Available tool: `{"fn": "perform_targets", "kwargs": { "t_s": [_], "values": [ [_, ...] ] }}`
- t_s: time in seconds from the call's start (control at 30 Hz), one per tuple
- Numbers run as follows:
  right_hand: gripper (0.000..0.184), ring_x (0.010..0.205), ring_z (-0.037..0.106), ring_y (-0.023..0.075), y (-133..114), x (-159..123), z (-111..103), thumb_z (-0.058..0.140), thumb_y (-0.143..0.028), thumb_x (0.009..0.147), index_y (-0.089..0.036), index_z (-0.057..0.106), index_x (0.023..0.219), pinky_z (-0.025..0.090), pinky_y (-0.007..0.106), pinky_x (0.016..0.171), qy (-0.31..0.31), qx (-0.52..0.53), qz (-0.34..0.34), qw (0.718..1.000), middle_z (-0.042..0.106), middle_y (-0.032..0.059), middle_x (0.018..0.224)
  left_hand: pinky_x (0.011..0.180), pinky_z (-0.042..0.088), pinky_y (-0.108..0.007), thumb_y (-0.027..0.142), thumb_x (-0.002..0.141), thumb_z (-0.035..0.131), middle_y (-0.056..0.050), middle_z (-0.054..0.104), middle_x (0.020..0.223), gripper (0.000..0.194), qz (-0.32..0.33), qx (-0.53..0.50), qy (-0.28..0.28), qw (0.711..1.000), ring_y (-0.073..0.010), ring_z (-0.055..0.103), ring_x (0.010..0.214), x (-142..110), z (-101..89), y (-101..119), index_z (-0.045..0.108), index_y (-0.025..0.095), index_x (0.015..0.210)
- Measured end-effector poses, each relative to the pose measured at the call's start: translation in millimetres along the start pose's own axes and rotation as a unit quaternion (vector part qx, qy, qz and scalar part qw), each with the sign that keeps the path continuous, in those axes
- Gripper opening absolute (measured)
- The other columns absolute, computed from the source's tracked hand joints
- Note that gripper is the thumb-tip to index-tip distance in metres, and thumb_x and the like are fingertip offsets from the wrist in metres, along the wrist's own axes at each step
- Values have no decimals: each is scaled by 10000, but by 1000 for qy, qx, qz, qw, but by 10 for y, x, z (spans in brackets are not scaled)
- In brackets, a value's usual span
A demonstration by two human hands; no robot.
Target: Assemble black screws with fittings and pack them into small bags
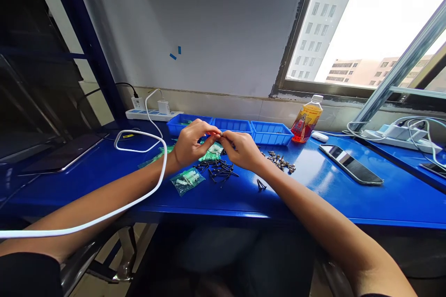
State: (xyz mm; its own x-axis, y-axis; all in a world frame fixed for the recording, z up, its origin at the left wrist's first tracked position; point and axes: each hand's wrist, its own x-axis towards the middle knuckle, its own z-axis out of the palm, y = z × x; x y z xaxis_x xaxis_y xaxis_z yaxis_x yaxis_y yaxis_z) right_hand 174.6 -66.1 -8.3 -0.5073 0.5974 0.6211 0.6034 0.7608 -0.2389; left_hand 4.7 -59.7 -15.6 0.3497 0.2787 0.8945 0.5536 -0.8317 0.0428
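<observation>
My left hand (191,144) and my right hand (242,148) meet above the blue table (313,185), fingertips pinched together on a small metal part (220,134) that is too small to name. Below them lies a heap of black screws (218,169). Small green plastic bags (187,180) of parts lie beside the heap, one more bag (212,152) under my hands. A second pile of darker small fasteners (280,161) sits to the right. A few black screws (260,185) lie apart near my right wrist.
Three blue bins (272,132) stand in a row behind my hands. An orange drink bottle (306,123), a phone (350,163), a white earbud case (319,137), a power strip (149,113) with chargers, a white cable (139,148) and a tablet (62,153) are around.
</observation>
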Motion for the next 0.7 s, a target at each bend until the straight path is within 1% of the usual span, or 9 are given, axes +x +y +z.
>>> {"fn": "perform_targets", "kwargs": {
  "t_s": [0.1,0.17,0.3,0.6,0.7],
  "values": [
    [257,504,371,77,1,1,6,391,-215,888,-168,501,661,256,217,530,6,7,6,1000,496,-17,569,602,496,-246,235,860,521,-23,683,761,111,14,-9,8,1000,-129,593,689,0,-3,-9,615,178,849],
    [264,489,354,72,4,1,8,390,-214,890,-174,479,644,247,216,523,9,11,9,1000,478,-27,552,595,492,-234,230,854,520,-21,677,755,109,9,-20,0,1000,-126,595,684,-5,-4,-13,613,173,858],
    [260,493,354,72,8,-1,12,394,-221,890,-181,458,641,250,215,526,11,14,-1,1000,464,-33,551,604,497,-235,265,867,485,-31,669,771,157,-18,-25,-16,999,-123,600,674,-17,-4,-7,611,171,867],
    [271,509,366,74,21,-4,24,393,-243,896,-181,464,642,270,216,535,12,8,-18,1000,468,-29,564,584,490,-240,332,873,462,-30,653,732,208,-28,-42,-23,998,-127,591,653,-21,-4,22,597,174,860],
    [271,498,342,70,19,-5,18,396,-240,888,-183,440,627,262,215,525,13,22,-19,999,447,-36,553,587,487,-242,302,867,465,-32,654,746,181,-21,-44,-22,999,-126,586,655,-19,-6,26,592,173,861]
  ]
}}
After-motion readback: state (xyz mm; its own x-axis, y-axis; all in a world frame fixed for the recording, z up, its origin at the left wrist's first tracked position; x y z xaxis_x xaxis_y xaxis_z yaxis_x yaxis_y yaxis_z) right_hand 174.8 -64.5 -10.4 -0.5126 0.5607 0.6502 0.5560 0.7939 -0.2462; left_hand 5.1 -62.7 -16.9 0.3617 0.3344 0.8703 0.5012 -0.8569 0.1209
